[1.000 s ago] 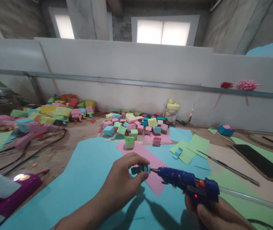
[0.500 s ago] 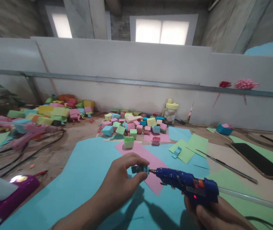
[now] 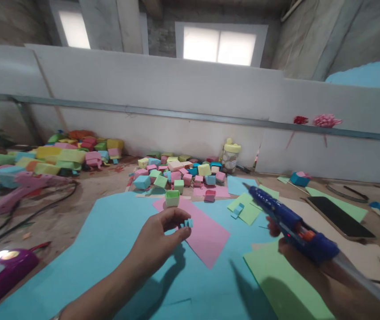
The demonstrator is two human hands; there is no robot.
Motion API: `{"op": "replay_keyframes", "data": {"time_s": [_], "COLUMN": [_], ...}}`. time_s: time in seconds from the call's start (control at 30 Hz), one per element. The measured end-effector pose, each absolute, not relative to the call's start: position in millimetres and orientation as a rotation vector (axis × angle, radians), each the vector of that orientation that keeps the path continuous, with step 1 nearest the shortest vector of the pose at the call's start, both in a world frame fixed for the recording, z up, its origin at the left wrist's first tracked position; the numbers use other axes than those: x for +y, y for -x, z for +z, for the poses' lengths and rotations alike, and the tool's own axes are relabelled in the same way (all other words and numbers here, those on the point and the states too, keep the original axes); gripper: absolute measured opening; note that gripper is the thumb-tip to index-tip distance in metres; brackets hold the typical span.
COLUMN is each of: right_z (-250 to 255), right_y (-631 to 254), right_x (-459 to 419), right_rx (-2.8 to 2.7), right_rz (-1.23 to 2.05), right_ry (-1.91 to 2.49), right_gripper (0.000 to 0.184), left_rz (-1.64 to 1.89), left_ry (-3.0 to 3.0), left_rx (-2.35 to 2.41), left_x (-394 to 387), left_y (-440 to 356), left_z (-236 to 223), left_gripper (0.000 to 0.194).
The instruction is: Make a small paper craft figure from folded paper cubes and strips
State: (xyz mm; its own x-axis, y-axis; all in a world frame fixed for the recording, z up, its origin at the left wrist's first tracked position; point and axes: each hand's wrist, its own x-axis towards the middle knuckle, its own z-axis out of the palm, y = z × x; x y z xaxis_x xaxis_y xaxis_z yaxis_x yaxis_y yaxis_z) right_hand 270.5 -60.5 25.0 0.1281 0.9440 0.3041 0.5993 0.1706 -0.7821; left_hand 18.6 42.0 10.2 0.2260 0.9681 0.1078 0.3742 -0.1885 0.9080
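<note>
Between thumb and fingers, my left hand (image 3: 158, 238) pinches a small folded blue paper piece (image 3: 188, 223) above the pink paper sheet (image 3: 206, 240). My right hand (image 3: 296, 262) grips a dark blue hot glue gun (image 3: 283, 218), its nozzle angled up and to the left, apart from the paper piece. A glue stick sticks out of its back end. Just behind my left hand stands a small open green paper box (image 3: 172, 198). A folded blue paper strip (image 3: 237, 210) lies on green paper to the right.
Several small paper boxes (image 3: 178, 175) are heaped at the back, with a larger pile (image 3: 60, 153) to the left. A jar with a yellow lid (image 3: 230, 155) stands by the wall. A pink glue gun (image 3: 23, 186), purple power strip (image 3: 6, 271) and phone (image 3: 339, 217) flank the blue sheet (image 3: 110, 231).
The glue gun's nozzle has come away from the blue paper piece; my right hand has swung it right and tipped it up. The view has shifted slightly.
</note>
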Motion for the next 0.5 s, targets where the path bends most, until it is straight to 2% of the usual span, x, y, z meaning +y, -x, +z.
{"op": "replay_keyframes", "data": {"time_s": [0.1,0.23,0.5], "right_z": [28,22,33], "right_y": [-286,-302,-369], "right_x": [-63,-69,-89], "right_rx": [-1.786,-2.039,-1.904], "right_rz": [0.231,0.156,-0.032], "right_ry": [1.587,1.795,2.026], "right_gripper": [0.037,0.027,0.023], "left_rz": [0.958,1.058,1.192], "left_ry": [-1.692,-1.627,-1.386], "left_rx": [1.273,1.299,1.332], "left_x": [44,47,51], "left_y": [-18,-17,-11], "left_z": [10,10,12], "left_gripper": [0.020,0.026,0.023]}}
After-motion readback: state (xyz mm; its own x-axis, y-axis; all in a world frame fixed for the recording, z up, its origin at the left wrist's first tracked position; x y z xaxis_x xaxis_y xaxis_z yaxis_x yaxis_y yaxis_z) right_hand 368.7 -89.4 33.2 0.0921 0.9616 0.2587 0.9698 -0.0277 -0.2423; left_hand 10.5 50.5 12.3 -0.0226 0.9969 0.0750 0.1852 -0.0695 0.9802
